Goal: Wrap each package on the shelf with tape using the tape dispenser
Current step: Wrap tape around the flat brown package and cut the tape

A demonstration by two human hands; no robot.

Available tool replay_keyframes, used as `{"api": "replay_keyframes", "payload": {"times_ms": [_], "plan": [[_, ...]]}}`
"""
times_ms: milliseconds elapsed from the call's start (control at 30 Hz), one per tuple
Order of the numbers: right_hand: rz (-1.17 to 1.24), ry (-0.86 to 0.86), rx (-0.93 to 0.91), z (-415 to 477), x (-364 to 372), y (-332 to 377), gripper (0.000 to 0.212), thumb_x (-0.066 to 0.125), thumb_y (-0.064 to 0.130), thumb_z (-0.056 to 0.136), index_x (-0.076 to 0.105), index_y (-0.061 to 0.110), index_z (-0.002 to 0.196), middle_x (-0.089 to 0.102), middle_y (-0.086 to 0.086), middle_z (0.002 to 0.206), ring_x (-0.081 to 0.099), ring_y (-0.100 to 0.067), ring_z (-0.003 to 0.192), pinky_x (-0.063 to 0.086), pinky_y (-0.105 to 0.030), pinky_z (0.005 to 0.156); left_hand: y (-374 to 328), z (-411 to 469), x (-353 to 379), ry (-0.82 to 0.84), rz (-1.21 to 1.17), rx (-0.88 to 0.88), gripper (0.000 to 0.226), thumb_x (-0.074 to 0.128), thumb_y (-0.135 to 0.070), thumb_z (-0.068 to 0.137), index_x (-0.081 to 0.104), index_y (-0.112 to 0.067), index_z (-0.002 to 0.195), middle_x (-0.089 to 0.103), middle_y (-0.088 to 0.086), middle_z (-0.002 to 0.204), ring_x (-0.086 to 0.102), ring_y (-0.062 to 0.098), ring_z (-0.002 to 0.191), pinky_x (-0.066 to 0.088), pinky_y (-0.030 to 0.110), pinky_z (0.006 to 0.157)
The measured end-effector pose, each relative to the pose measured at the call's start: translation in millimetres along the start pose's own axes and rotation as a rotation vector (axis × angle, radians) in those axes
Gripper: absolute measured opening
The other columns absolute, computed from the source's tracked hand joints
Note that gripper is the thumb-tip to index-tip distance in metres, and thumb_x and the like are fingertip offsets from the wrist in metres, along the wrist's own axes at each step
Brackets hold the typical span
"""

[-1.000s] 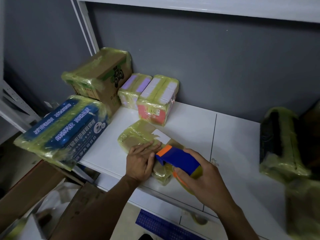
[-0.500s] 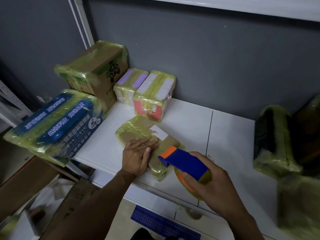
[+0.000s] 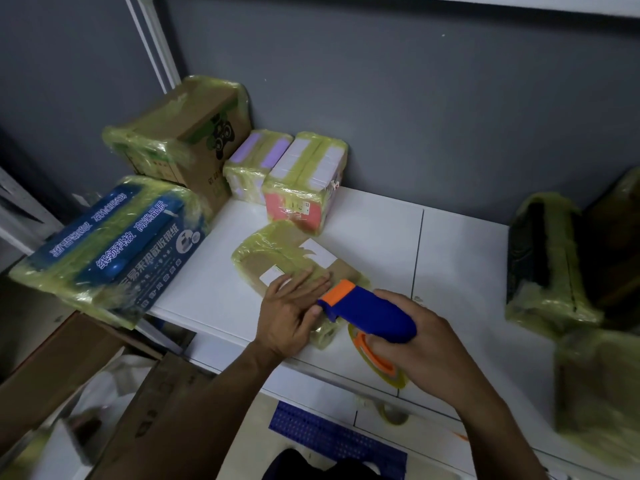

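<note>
The flat brown cardboard parcel wound in yellowish clear tape point(image 3: 277, 252) lies near the front edge of the white shelf point(image 3: 460, 271), with a white label showing on its top. My left hand point(image 3: 289, 315) lies flat on its near end, fingers straight and close together, pressing down on the taped surface. My thumb lies alongside the nose of the tool. My right hand point(image 3: 420, 341) is wrapped around the blue plastic tape dispenser with the orange front edge point(image 3: 370, 311), fingers curled tight on its body. The orange edge sits at the parcel's top, just beside my left fingertips. Under the dispenser the yellowish tape roll on its orange hub point(image 3: 379, 363) hangs over the shelf's front.

Behind the parcel, touching or nearly touching it, stands a taped pink-and-white package point(image 3: 304, 188), and beside that a taped purple-and-white package point(image 3: 256, 164). A taller brown cardboard box banded with tape point(image 3: 194, 129) stands in the back left corner against the grey wall point(image 3: 415, 98). A long blue carton with white lettering, also taped point(image 3: 110, 244), sits tilted off the shelf's left end. Far right are dark taped bundles point(image 3: 547, 268), blurred. Below the shelf edge I see a blue perforated panel point(image 3: 336, 436).
</note>
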State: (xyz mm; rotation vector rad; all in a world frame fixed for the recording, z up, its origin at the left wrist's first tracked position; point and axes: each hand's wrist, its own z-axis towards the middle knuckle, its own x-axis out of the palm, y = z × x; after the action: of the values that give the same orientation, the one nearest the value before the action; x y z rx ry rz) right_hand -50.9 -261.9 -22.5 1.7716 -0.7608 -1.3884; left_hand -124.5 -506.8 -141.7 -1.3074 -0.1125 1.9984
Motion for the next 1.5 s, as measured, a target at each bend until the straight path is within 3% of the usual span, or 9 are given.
{"api": "replay_keyframes", "payload": {"times_ms": [133, 300, 400, 500, 667, 800, 933, 1033, 1500], "plan": [[-0.132, 0.099, -0.009, 8.6, 0.9, 8.6, 0.044, 0.070, 0.033, 0.085, 0.055, 0.054, 0.121, 0.067, 0.007, 0.083, 0.065, -0.013, 0.070, 0.059, -0.041, 0.072, 2.3, -0.9, 4.9, -0.032, 0.012, -0.008, 0.066, 0.014, -0.059, 0.105, 0.060, -0.029, 0.141, 0.053, -0.016, 0.147, 0.039, 0.012, 0.146, 0.032, 0.044, 0.114], [-0.149, 0.161, -0.008, 18.0, 7.6, 5.6, 0.078, 0.073, 0.068, 0.080, 0.031, 0.063, 0.145, 0.071, 0.019, 0.102, 0.069, -0.004, 0.091, 0.062, -0.033, 0.079, 3.8, -0.3, 3.5, -0.011, 0.059, 0.042, 0.076, 0.011, -0.071, 0.099, 0.064, -0.032, 0.136, 0.053, -0.017, 0.148, 0.043, 0.014, 0.144, 0.035, 0.038, 0.107], [-0.112, 0.138, -0.048, 15.3, 14.9, 4.5, 0.072, 0.073, 0.056, 0.087, 0.032, 0.063, 0.145, 0.071, 0.014, 0.096, 0.069, -0.006, 0.086, 0.062, -0.031, 0.075, 7.5, -1.6, 1.6, 0.015, 0.084, 0.101, 0.083, 0.016, -0.081, 0.092, 0.064, -0.030, 0.136, 0.048, -0.014, 0.152, 0.040, 0.015, 0.146, 0.034, 0.037, 0.109], [-0.121, 0.094, -0.084, 12.1, 10.2, 2.8, 0.051, 0.068, 0.043, 0.094, 0.043, 0.059, 0.137, 0.069, 0.010, 0.085, 0.067, -0.011, 0.074, 0.060, -0.033, 0.069, 10.8, 1.9, -6.7, 0.078, 0.139, 0.166, 0.086, 0.042, -0.086, 0.084, 0.056, -0.027, 0.145, 0.044, -0.013, 0.156, 0.035, 0.014, 0.149, 0.035, 0.042, 0.112], [-0.137, 0.130, -0.084, 1.4, 4.6, 0.9, 0.060, 0.064, 0.043, 0.097, 0.027, 0.084, 0.119, 0.069, 0.006, 0.087, 0.068, -0.015, 0.073, 0.061, -0.035, 0.068, 7.2, 2.3, -7.9, 0.049, 0.154, 0.166, 0.075, 0.066, -0.065, 0.078, 0.060, -0.026, 0.141, 0.047, -0.017, 0.153, 0.038, 0.011, 0.146, 0.039, 0.038, 0.109], [-0.157, 0.114, -0.058, -8.2, -0.5, -1.7, 0.061, 0.064, 0.041, 0.096, 0.026, 0.087, 0.115, 0.071, 0.006, 0.091, 0.069, -0.013, 0.078, 0.061, -0.030, 0.071, 6.5, 6.6, -6.8, 0.043, 0.176, 0.181, 0.073, 0.067, -0.065, 0.077, 0.063, -0.025, 0.138, 0.050, -0.015, 0.150, 0.042, 0.011, 0.144, 0.044, 0.040, 0.104], [-0.146, 0.153, 0.031, -22.1, -6.3, -9.9, 0.057, 0.062, 0.044, 0.097, 0.031, 0.065, 0.141, 0.071, 0.014, 0.094, 0.067, 0.000, 0.080, 0.050, -0.013, 0.068, 7.1, 5.5, -4.8, 0.008, 0.171, 0.197, 0.073, 0.071, -0.061, 0.075, 0.065, -0.022, 0.136, 0.053, -0.013, 0.148, 0.046, 0.013, 0.142, 0.045, 0.042, 0.102], [-0.088, 0.139, 0.055, -28.7, -5.2, -12.5, 0.063, 0.066, 0.044, 0.096, 0.025, 0.068, 0.137, 0.069, 0.018, 0.103, 0.065, 0.007, 0.089, 0.048, -0.007, 0.070, 7.9, 5.8, -3.7, -0.007, 0.182, 0.232, 0.073, 0.073, -0.061, 0.075, 0.065, -0.022, 0.136, 0.054, -0.012, 0.148, 0.048, 0.016, 0.141, 0.046, 0.044, 0.102], [-0.043, 0.152, 0.099, -45.9, -11.6, -22.4, 0.069, 0.070, 0.041, 0.096, 0.025, 0.063, 0.143, 0.068, 0.024, 0.109, 0.066, 0.005, 0.097, 0.052, -0.010, 0.076, 7.9, 7.0, -4.8, 0.013, 0.183, 0.255, 0.068, 0.071, -0.060, 0.078, 0.067, -0.023, 0.134, 0.055, -0.012, 0.147, 0.048, 0.016, 0.140, 0.045, 0.044, 0.103]]}}
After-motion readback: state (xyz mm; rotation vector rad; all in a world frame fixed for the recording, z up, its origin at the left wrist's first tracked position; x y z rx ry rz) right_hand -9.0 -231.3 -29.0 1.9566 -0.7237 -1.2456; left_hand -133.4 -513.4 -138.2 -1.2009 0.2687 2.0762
